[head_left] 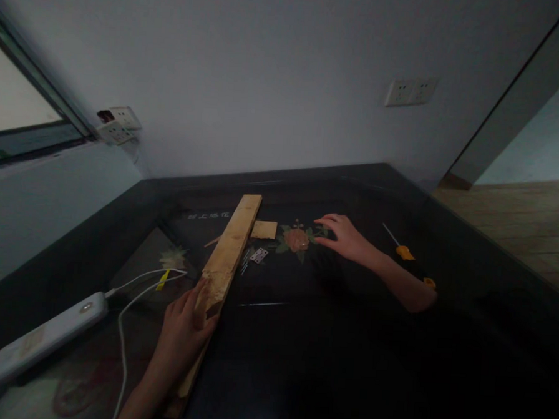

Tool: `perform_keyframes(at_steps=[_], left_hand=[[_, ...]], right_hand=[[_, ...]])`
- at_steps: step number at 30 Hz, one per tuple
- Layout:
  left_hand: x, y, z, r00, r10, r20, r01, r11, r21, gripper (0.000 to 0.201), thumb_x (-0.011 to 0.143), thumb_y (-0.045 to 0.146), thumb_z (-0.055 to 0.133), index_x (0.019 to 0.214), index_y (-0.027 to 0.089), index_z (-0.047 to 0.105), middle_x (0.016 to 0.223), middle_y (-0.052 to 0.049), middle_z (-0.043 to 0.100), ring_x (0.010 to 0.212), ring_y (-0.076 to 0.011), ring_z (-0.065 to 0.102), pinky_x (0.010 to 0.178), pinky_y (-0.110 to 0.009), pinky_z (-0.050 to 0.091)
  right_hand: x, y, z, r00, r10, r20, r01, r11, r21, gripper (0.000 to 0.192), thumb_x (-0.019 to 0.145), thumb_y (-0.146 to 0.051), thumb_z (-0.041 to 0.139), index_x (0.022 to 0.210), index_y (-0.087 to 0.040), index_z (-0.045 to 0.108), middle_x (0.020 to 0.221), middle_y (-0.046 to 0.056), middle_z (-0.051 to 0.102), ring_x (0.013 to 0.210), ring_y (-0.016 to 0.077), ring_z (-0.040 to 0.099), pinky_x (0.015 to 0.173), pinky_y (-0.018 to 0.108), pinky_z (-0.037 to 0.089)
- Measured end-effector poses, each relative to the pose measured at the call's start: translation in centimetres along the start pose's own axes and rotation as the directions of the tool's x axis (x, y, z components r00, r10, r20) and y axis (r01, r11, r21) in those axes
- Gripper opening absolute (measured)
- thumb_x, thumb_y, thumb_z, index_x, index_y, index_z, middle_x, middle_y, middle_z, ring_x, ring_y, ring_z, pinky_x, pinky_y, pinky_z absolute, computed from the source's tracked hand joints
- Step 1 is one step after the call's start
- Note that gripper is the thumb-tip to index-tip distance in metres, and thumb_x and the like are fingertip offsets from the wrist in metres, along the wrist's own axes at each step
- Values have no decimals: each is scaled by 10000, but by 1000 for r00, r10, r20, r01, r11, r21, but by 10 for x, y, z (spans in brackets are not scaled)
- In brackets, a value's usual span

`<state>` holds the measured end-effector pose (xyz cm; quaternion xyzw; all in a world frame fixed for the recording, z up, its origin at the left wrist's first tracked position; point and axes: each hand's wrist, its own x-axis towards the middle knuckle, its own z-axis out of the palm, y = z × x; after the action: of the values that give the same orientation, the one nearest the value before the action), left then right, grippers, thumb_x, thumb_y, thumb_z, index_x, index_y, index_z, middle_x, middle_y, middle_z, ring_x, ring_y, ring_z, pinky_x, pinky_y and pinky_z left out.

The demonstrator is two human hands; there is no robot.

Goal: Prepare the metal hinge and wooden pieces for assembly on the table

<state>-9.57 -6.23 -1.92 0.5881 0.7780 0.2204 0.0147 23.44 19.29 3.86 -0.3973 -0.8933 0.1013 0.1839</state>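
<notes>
A long wooden plank (233,241) lies on the dark table, running away from me. My left hand (184,323) grips its near part, thumb on the right edge and fingers over the left side. The wood is rough and chipped just beyond the fingers. My right hand (346,237) is held over the table, holding nothing, thumb and fingers apart, beside a printed flower (296,239). Between the hands lie a small metal hinge (259,255) and several screws (245,261), right of the plank. A small square wood piece (264,230) sits against the plank's right side.
A screwdriver (404,252) with a yellow handle lies on the right, and a yellow object (429,283) shows by my right forearm. At left are a white power strip (50,338), its cable (123,342) and a yellow tag (163,280). A wall (275,109) stands behind the table.
</notes>
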Motion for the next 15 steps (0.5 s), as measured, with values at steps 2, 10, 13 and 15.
perform_keyframes(at_steps=[2,10,13,15], left_hand=[[0,1,-1,1000,-4,20,4,1000,8,665,796,424,544,1403,171,448,1317,-148,580,1203,-338,523,1005,-509,405],[6,4,5,1000,-15,-7,15,999,32,676,800,460,530,1376,110,482,1264,-182,591,1179,-350,524,1007,-500,404],[9,5,6,1000,-16,-1,16,999,51,674,806,465,526,1372,101,484,1264,-187,592,1178,-353,526,1015,-502,394],[10,6,7,1000,-16,0,16,998,57,663,811,465,528,1370,112,484,1262,-178,598,1178,-346,532,1018,-496,392]], right_hand=[[-37,38,-15,998,52,-33,-54,996,-68,459,876,-440,549,1283,-233,586,1291,113,555,1203,282,491,1052,442,377],[-154,146,-34,875,467,-129,-484,844,-231,690,832,-588,448,1344,-136,547,1039,200,602,926,343,620,860,497,493],[-160,143,-30,860,510,-19,-510,856,-83,698,838,-576,426,1384,-147,502,1100,179,647,939,321,650,845,464,517],[-156,135,-28,870,491,50,-490,871,-21,703,838,-553,432,1416,-152,463,1184,162,653,999,308,655,857,441,524]])
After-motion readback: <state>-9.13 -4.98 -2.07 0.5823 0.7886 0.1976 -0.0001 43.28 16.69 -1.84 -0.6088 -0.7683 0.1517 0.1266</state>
